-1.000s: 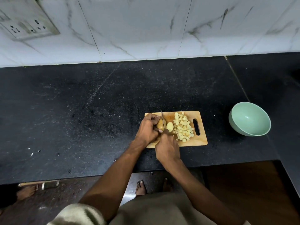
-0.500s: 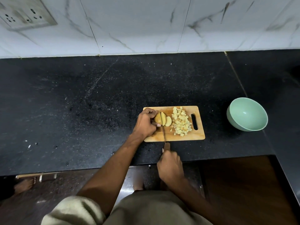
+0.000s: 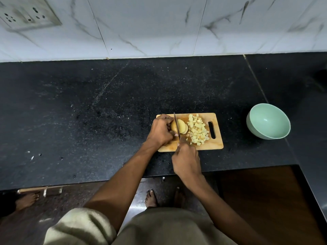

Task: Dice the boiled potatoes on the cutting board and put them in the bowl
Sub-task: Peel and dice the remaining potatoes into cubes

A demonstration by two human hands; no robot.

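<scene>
1. potato (image 3: 179,127) sits at the board's (image 3: 208,147) 9 o'clock end, partly sliced; slices lean toward 3 o'clock; dice (image 3: 197,132) heaped just beside them, mid-board.
2. left hand (image 3: 160,132) curls its fingers round the potato's uncut end; fingertips look very near the blade.
3. right hand (image 3: 186,162) at the board's 6 o'clock edge, fingers clamped round the handle of the knife (image 3: 176,125); blade runs toward 12 o'clock through the potato.
4. bowl (image 3: 268,121) at 3 o'clock, well apart from the board, nothing visible in it.
5. risks, as i judge: soft boiled flesh may crumble or slip; a sliding blade could nick the left fingertips; dice near the board's 6 o'clock edge could roll onto the counter (image 3: 88,121).
</scene>
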